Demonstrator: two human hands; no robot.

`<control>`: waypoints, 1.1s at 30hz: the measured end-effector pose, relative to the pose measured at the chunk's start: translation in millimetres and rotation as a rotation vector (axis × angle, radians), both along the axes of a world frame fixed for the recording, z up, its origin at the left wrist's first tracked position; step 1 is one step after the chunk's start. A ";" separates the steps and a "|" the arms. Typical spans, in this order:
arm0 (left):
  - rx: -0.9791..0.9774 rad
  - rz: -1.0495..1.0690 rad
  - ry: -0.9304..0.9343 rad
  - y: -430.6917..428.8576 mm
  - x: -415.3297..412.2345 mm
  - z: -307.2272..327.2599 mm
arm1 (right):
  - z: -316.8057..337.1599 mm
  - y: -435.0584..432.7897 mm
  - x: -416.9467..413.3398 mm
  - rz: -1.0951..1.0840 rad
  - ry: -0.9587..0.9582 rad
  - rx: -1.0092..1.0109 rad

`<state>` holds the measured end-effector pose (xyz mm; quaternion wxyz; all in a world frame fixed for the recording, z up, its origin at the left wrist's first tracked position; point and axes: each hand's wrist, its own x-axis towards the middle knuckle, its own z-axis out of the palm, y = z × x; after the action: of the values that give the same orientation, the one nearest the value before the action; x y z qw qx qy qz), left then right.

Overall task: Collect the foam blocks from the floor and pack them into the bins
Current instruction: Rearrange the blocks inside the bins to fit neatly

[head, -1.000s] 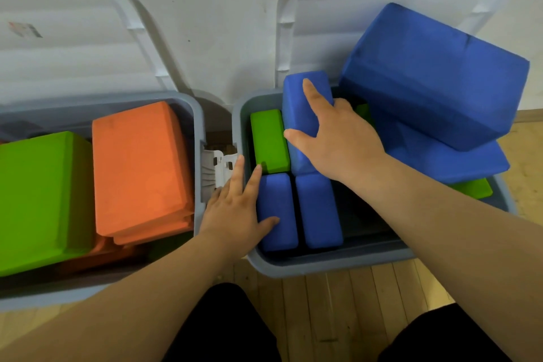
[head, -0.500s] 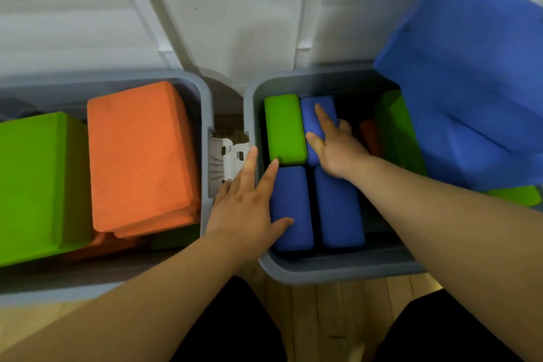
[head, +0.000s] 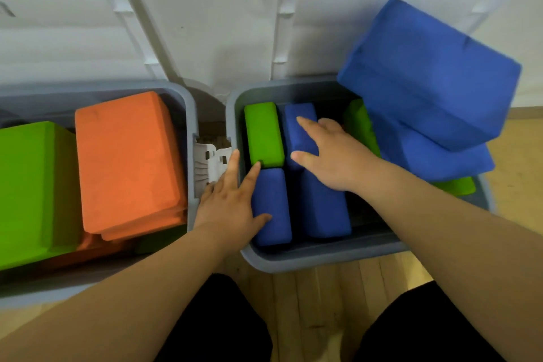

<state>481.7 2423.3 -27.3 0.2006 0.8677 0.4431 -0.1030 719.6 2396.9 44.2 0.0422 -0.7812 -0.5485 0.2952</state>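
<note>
Blocks of blue foam (head: 426,67), five, in one bin (head: 323,258); left hand (head: 230,204), right hand (head: 332,156) flat-fingered, each atop one.

Grey bins (head: 323,258); blue blocks (head: 426,73), green block (head: 263,134), orange block (head: 126,161); white lids (head: 323,9); pale wood floor (head: 323,303).

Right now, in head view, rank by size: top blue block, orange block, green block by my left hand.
1. top blue block
2. orange block, nearly alike; the raised blue may only look bigger
3. green block
</note>
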 end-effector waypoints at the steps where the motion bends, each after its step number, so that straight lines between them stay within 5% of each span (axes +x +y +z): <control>1: 0.001 0.000 -0.006 -0.3 0.2 0.8 | 19.2 -10.5 0.5 0.017 -0.018 0.061; 9: 0.087 -0.028 0.061 -5.7 19.2 26.1 | 92.8 -76.2 36.0 -0.033 -0.339 0.588; 15: 0.045 -0.112 -0.247 -33.8 94.3 69.3 | 102.7 -106.9 80.8 -0.265 -0.464 0.349; 18: -0.038 -0.114 -0.418 -47.4 131.2 88.6 | 97.9 -121.4 100.7 -0.346 -0.307 0.246; 21: -0.159 -0.070 -0.502 -56.4 162.5 107.3 | 91.4 -135.0 110.8 -0.400 -0.043 0.359; 33: -0.349 0.126 -0.634 -43.0 221.6 133.4 | 79.4 -124.2 153.7 -0.690 0.207 0.627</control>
<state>703.3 2380.3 106.1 0.4790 0.7802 0.3871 0.1093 873.3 2272.7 123.6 0.4259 -0.8338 -0.3126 0.1606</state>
